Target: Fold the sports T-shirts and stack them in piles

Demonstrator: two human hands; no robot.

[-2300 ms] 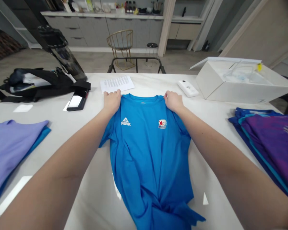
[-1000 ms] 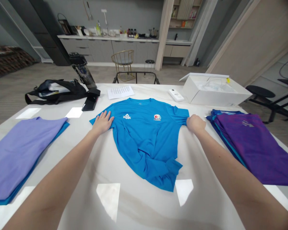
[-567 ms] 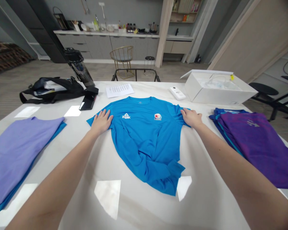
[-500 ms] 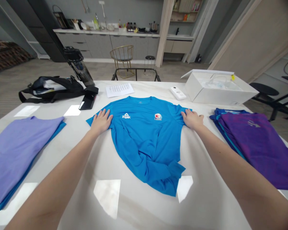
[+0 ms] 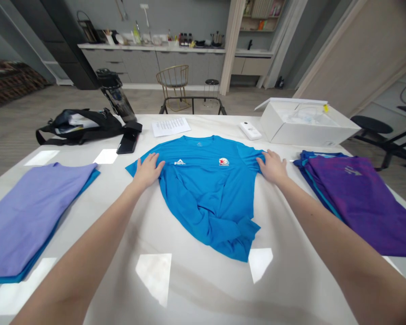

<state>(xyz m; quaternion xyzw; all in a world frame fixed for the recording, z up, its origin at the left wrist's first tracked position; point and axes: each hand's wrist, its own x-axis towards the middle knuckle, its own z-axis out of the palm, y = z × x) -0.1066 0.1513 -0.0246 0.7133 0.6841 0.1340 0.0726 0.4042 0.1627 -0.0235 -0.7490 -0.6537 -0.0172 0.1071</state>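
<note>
A blue T-shirt (image 5: 203, 180) lies front up on the white table, its collar at the far side. The chest is spread out, while the lower part is bunched and twisted, with the hem turned over toward the right. A crease runs across the chest and partly hides the white logo and the round badge. My left hand (image 5: 148, 170) rests flat on the left sleeve with its fingers spread. Over at the right sleeve, my right hand (image 5: 272, 167) touches the cuff, fingers stretched out and thumb apart.
Folded lilac (image 5: 37, 212) and purple (image 5: 362, 198) garments lie on stacks at either side. Toward the far edge are a black bag (image 5: 84, 126), a bottle (image 5: 117, 97), a phone (image 5: 128, 141), a printed sheet (image 5: 171, 127), a white device (image 5: 250, 131) and an open white box (image 5: 301, 128).
The shirt's chest has creased, covering part of the logos, and its lower end has shifted away from me. Both hands stay at the sleeves. The view has shifted slightly.
</note>
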